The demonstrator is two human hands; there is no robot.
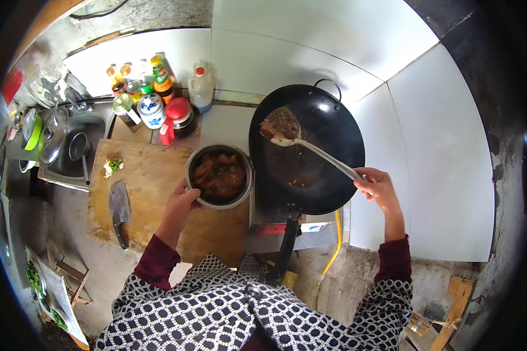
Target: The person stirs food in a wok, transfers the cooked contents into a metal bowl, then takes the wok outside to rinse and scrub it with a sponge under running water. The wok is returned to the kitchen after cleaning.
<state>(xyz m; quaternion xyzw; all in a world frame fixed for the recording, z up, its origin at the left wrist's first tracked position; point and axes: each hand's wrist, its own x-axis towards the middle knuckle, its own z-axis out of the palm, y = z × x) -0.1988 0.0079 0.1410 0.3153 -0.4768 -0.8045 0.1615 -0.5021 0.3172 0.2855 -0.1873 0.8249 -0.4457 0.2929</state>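
My left hand (183, 202) grips the rim of a round metal bowl (249, 186) at the wok's left side. Dark, saucy pieces of food (219, 175) lie in the bowl. My right hand (374, 184) is closed around the handle of a metal spatula (322, 154). The spatula's head is over the upper left part of a black wok (333, 131), with brown food (282, 123) on it. A little sauce and some small bits remain in the wok's bottom. The wok's long black handle (285, 245) points towards my body.
A wooden cutting board (158, 175) at the left bears a cleaver (120, 206) and chopped scallion (113, 166). Behind it stand sauce bottles (161, 79), a lidded jar (151, 112) and a red-lidded container (180, 114). A sink (97, 127) holds a ladle (80, 149). A yellow hose (337, 245) hangs below the wok.
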